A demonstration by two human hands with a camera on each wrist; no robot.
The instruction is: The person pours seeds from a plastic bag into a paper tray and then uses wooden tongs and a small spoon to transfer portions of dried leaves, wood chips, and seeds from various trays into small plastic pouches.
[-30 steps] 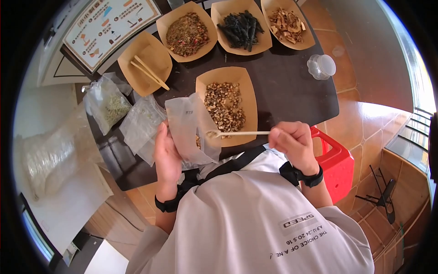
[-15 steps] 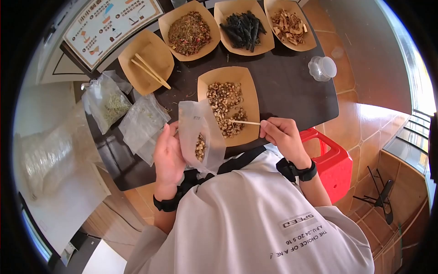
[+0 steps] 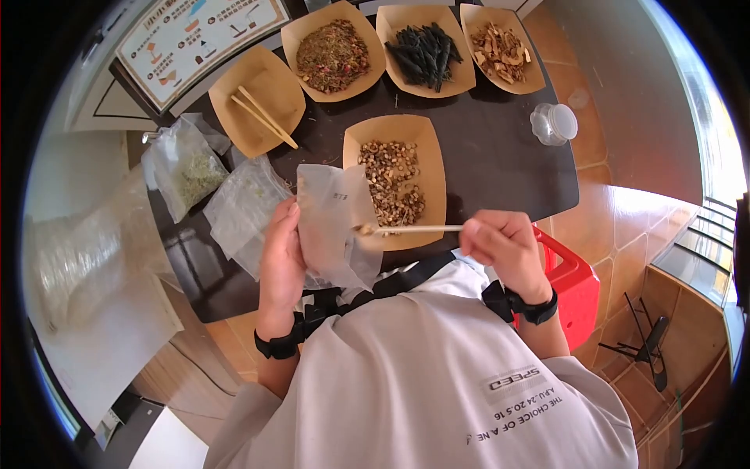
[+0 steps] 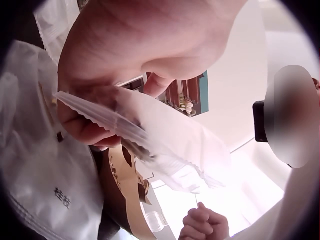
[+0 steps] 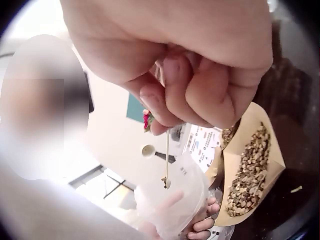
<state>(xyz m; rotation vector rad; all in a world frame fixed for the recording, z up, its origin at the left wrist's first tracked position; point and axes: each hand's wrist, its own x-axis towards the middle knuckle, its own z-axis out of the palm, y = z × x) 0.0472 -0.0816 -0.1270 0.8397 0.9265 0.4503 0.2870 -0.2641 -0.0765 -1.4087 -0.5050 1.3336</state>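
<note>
My left hand (image 3: 281,258) grips a frosted plastic bag (image 3: 332,207) by its side, holding it upright near the table's front edge. In the left wrist view, the fingers curl by the zigzag edge of the bag (image 4: 170,130). My right hand (image 3: 508,250) pinches the handle end of a thin wooden spoon (image 3: 422,229). Brown bits lie in the spoon's bowl, which overlaps the bag's mouth in the head and right wrist views. Just beyond the bag sits a paper tray (image 3: 391,127) of chopped, dried brown pieces (image 3: 394,168).
Along the back stand paper trays of reddish-brown crumbled herbs (image 3: 332,59), dark strips (image 3: 426,55) and pale shavings (image 3: 500,53). A tray (image 3: 226,86) with wooden tongs (image 3: 264,117) is left. Plastic bags (image 3: 187,168) lie nearer; a clear jar (image 3: 553,125) stands right.
Half a second ago the spoon's tip was among the pieces in the tray. My right hand has since drawn back, bringing the loaded spoon to the bag. My left hand still holds the bag.
</note>
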